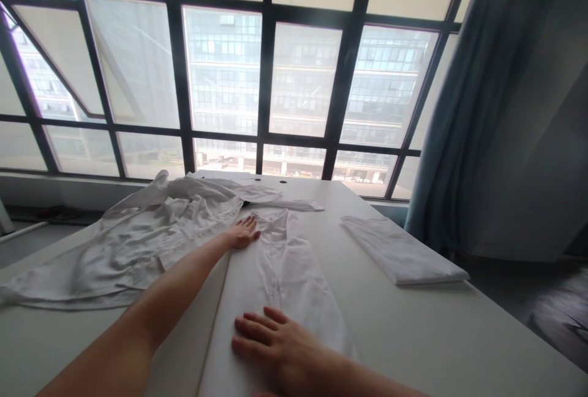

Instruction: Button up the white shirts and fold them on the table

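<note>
A white garment (298, 268), perhaps a shirt or coat, lies lengthwise in a long strip on the white table, its collar end away from me. Near that far end my left hand (243, 233) rests flat on the strip's left side, fingers stretched out. Closer to me, my right hand (280, 345) is laid palm down on the cloth, its fingers extended and holding nothing. The two hands are well apart. Part of the near cloth is hidden under my right hand and forearm.
Left of the strip, a crumpled white garment (179, 219) spreads over the table (413, 329). A neatly folded white garment (402, 253) lies near the right edge. Beyond the table stands a dark-framed window (220, 72); a blue-grey curtain (463, 109) hangs at right.
</note>
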`<state>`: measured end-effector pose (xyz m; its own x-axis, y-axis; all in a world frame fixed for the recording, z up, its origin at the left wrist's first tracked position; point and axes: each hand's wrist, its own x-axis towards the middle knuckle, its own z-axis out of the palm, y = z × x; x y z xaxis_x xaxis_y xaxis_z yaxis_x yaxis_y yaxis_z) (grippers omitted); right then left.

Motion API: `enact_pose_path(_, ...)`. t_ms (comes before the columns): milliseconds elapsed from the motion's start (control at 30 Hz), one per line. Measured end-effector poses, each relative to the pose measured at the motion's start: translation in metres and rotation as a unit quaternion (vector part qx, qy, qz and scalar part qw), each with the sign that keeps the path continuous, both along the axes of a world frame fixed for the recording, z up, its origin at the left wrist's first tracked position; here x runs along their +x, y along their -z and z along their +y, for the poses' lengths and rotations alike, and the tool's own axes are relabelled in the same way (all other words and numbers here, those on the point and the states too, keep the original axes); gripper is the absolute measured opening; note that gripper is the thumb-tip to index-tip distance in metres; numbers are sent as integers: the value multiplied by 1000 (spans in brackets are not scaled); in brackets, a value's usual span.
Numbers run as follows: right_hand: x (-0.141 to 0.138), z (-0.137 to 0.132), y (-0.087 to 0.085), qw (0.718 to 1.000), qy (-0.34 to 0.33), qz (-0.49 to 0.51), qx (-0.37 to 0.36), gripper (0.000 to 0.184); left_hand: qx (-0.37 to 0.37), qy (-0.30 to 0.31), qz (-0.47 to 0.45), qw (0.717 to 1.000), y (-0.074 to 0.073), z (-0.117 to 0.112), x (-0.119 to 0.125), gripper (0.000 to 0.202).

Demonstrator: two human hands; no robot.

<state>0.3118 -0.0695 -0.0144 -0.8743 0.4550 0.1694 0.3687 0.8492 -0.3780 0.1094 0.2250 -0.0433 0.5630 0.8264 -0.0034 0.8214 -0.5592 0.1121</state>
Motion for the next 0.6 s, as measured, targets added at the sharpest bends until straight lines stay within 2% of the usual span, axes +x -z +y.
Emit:
enact_pose_path(133,0,1,0,1000,4,1,0,68,-4,-44,-2,999,-8,14,3,69)
enact_pose_path(267,1,-6,-10,1000,10,13,4,70,43,-66,-28,997,-21,4,26,63)
enact_pose_path(300,1,-8,-12,1000,12,13,6,70,58,-48,-37,996,-23,-5,38,63)
enact_pose_path(367,1,-9,-14,1000,13,9,14,69,85,30,-52,995,-24,-28,67,63)
enact_pose_path(433,2,-10,-14,1000,14,1,25,67,103,172,-63,978,-19,-54,98,64)
enact_pose_path(500,2,-10,-13,999,18,-1,38,66,79,256,-43,962,-11,-72,124,65)
enact_pose_path(533,2,-9,-12,999,20,0,45,65,60,267,-32,961,-8,-76,134,66)
enact_pose_path(600,1,-8,-9,998,21,4,57,65,16,241,-18,970,-4,-71,146,72)
